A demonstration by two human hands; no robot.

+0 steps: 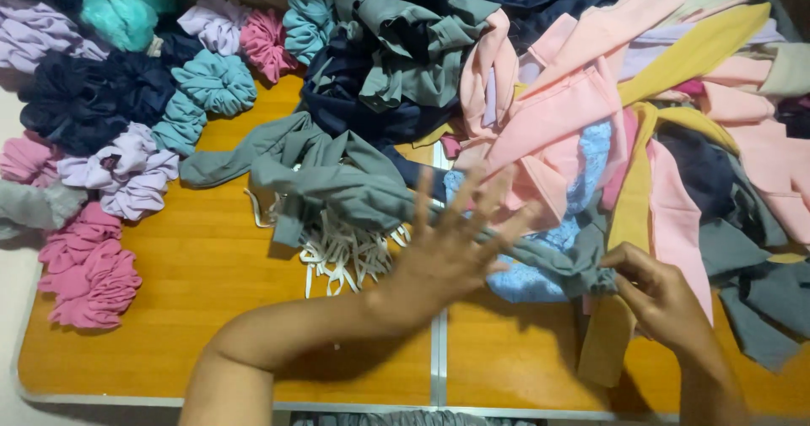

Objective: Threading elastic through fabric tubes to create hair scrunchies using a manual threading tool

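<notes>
Two hands on one grey fabric strip. Strip's long axis runs left-right across bench, from grey pile to right hand, which pinches strip's right end. Left hand, fingers spread flat, rests mid-strip, just left of pinch.

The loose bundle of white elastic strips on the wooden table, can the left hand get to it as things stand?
Probably yes: the open left hand hovers just right of the loose bundle of white elastic strips, whose near side lies uncovered, though grey-green fabric overlaps its top.

head view, looking down, close over table
</notes>
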